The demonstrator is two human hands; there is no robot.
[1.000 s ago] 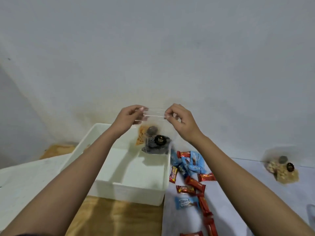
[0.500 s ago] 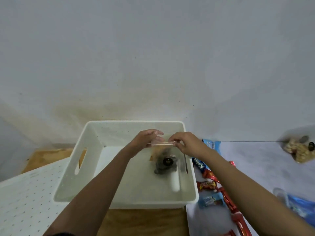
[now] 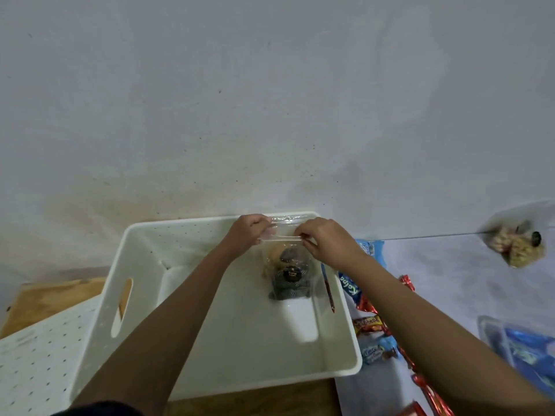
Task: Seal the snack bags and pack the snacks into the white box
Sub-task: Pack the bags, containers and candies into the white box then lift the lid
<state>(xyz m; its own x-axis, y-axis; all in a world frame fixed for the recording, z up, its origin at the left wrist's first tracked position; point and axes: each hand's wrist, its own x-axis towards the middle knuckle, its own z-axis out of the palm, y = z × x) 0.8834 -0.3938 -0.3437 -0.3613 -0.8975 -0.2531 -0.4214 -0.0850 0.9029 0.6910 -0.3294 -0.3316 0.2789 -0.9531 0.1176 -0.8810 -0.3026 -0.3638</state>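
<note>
Both hands (image 3: 250,231) (image 3: 326,240) pinch bag (image 3: 286,274) top, hanging upright, over white box (image 3: 210,340)

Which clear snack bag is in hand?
The bag of dark snacks in the white box: left hand and right hand pinch its top. The pale-snack bag lies far right, untouched.

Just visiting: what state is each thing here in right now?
White box: upright, open-topped.
Clear snack bag: hanging inside the box, held by its top strip; whether sealed, cannot tell.
Left hand: pinches the bag's top strip.
Right hand: pinches the same strip.
Loose wrapped snacks: lying right of the box, unpacked.
Second snack bag: lying far right by the wall.
</note>
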